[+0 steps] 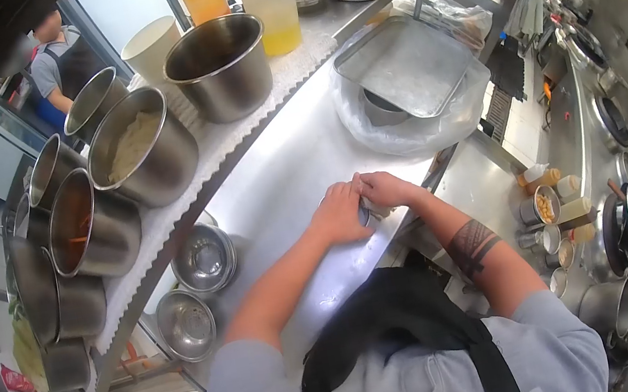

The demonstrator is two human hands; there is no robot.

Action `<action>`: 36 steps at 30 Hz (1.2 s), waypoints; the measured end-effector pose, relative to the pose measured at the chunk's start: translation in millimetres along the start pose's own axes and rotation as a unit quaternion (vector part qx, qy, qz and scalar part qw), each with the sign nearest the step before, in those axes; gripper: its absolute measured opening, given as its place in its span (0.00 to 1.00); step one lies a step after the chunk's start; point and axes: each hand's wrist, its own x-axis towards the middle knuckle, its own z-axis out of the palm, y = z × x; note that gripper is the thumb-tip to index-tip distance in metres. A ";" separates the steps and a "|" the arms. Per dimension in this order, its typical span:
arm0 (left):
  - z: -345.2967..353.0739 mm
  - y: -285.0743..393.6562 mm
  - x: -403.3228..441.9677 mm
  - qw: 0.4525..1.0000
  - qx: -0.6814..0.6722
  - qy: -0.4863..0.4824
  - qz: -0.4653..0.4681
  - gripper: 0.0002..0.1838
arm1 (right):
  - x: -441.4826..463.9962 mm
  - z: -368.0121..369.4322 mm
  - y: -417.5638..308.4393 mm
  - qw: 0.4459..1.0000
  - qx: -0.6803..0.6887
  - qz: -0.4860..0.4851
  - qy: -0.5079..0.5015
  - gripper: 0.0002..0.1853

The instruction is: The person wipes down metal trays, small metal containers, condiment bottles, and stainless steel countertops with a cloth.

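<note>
My left hand [340, 212] and my right hand [383, 188] meet over the steel worktop [278, 177]. Their fingers touch and close around a small item, mostly covered by the hands. Only a greyish edge and a pale part show between and below the fingers, so its kind is unclear. Beyond my hands, a rectangular metal tray [412, 63] rests on a clear plastic bag [370, 133], with a round metal vessel [384, 108] partly visible beneath. Left of my left hand stand stacked steel bowls [202, 256] and a perforated steel bowl [186, 324].
A raised shelf with a serrated edge [228, 156] runs along the left, bearing several steel pots [222, 70] and a yellow-liquid bottle [269, 4]. At right, a cooking line holds sauce bottles [574, 210] and pans [611, 121]. Another person [67, 59] stands at upper left.
</note>
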 end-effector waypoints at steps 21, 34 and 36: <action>4.0 -1.5 -22.4 0.989 0.006 0.128 0.080 0.65 | -32.4 34.0 -26.6 0.989 -0.069 0.034 0.128 0.17; 10.2 20.3 -12.5 0.990 0.052 0.106 0.079 0.62 | -57.4 48.6 -18.7 0.976 -0.070 0.109 0.178 0.19; 17.1 28.5 -12.0 0.989 0.063 0.130 0.045 0.62 | -69.9 59.2 -18.7 0.976 -0.050 0.137 0.163 0.19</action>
